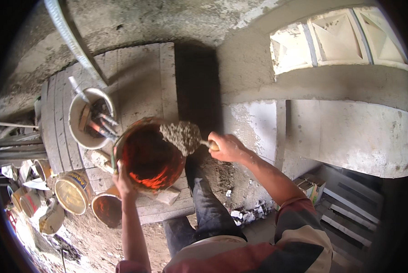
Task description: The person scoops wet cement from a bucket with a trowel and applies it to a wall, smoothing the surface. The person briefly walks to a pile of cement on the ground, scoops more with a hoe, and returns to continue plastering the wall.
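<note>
My right hand [229, 146] is closed round the wooden handle of a trowel [205, 142]. A heap of wet grey mortar [182, 136] covers the trowel's blade, level with the right rim of an orange-red bucket [153, 181]. That bucket is tilted with its mouth toward me, and its inside is dark, with bright orange showing low down. At its left side my left hand [124, 181] grips the rim; some of the fingers are hidden.
On the plank platform [142, 68] stands a white bucket [74, 125] with hand tools in it. Lower left are a lidded bucket [72, 193] and an orange-brown bucket [107, 209]. A metal straightedge [74, 41] leans at upper left. Rubble [249, 216] lies by the right wall.
</note>
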